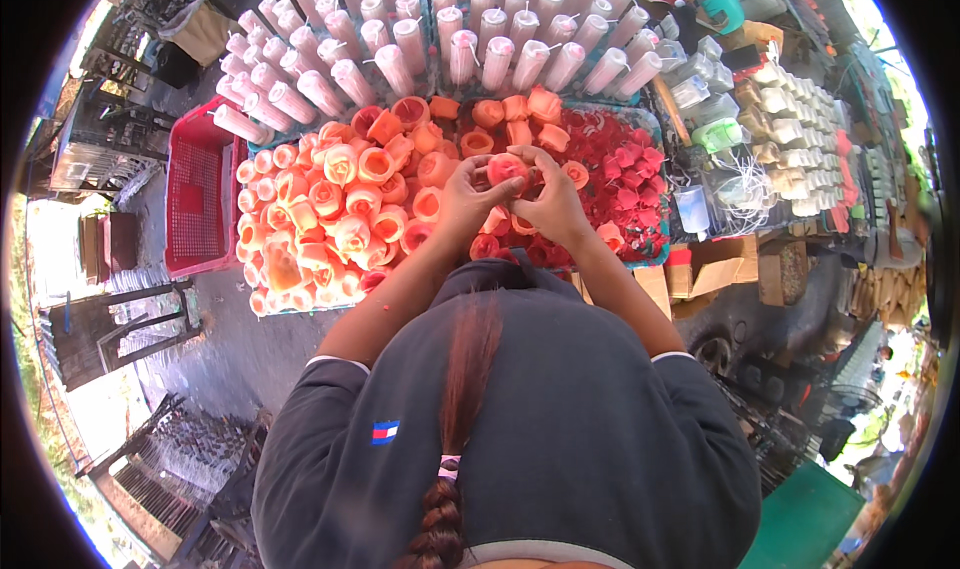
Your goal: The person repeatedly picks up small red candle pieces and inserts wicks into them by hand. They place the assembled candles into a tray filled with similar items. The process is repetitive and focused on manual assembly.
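Both my hands are together over the work surface, fingers closed around a red rose-shaped piece (507,168) that looks like wax. My left hand (468,199) grips its left side, while my right hand (553,199) pinches it from the right. To the left lies a heap of orange rose-shaped pieces (342,165), many with a hollow centre. On the right are loose dark pink petal-like pieces (627,162) among red scraps (600,129). A few more orange rose pieces (545,105) sit just beyond my hands.
Rows of pale pink candles (408,45) with wicks stand in trays at the back. A red plastic basket (198,187) is at the left. White wicks (742,185), pale moulded pieces (800,139) and cardboard boxes (715,269) lie to the right. A green panel (805,519) stands at lower right.
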